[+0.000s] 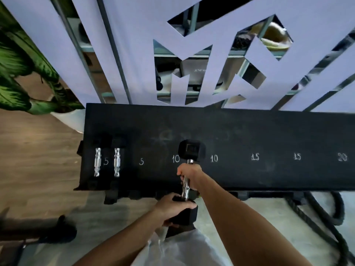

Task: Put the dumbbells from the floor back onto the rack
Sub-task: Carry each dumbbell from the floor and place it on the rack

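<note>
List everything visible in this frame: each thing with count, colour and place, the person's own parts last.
rack: one, black, across the middle, chalk numbers 5 to 20
small dumbbells: two, black with chrome handles, at the rack's left end
held dumbbell: one, black, chrome handle, between the two 10 marks
plant: one, green, upper left
rope: one, black, floor at lower right
left hand: grips the held dumbbell's near head
right hand: grips its handle
</note>
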Motion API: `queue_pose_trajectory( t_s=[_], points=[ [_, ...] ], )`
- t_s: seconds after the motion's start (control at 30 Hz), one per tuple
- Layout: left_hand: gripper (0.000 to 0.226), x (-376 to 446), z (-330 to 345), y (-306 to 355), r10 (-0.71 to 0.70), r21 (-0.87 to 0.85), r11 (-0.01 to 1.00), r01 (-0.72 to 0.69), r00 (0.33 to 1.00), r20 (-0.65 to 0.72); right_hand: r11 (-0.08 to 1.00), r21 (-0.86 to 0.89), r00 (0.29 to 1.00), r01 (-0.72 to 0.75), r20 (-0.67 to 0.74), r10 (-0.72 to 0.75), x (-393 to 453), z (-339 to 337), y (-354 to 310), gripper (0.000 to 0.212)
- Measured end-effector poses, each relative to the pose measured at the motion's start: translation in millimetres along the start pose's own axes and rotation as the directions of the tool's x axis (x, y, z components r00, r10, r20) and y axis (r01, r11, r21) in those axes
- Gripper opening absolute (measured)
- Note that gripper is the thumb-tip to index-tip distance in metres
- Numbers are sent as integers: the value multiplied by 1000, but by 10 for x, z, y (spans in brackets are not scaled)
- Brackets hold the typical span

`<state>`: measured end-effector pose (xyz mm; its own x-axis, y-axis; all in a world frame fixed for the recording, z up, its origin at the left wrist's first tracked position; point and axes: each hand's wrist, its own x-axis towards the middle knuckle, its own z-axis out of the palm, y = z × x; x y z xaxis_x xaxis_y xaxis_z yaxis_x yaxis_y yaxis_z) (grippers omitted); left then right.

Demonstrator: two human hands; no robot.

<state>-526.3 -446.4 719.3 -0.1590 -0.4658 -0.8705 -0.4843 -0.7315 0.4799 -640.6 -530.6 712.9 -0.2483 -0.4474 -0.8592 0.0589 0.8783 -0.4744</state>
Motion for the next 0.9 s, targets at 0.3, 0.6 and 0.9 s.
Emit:
queue_pose_trajectory(
  t_s=[0.3,0.6,0.9],
  points=[
    [91,1012,-334,554,-81,324,938,123,987,-140,984,-120,989,-132,48,138,1003,259,-613,21],
    [93,1480,-362,520,-189,309,922,234,967,-171,957,-215,965,-192,138,225,1489,449,-678,22],
    [41,1699,-515,411,-192,210,945,251,945,-265,960,-223,982,-169,41,182,1861,480,-456,25]
  ],
)
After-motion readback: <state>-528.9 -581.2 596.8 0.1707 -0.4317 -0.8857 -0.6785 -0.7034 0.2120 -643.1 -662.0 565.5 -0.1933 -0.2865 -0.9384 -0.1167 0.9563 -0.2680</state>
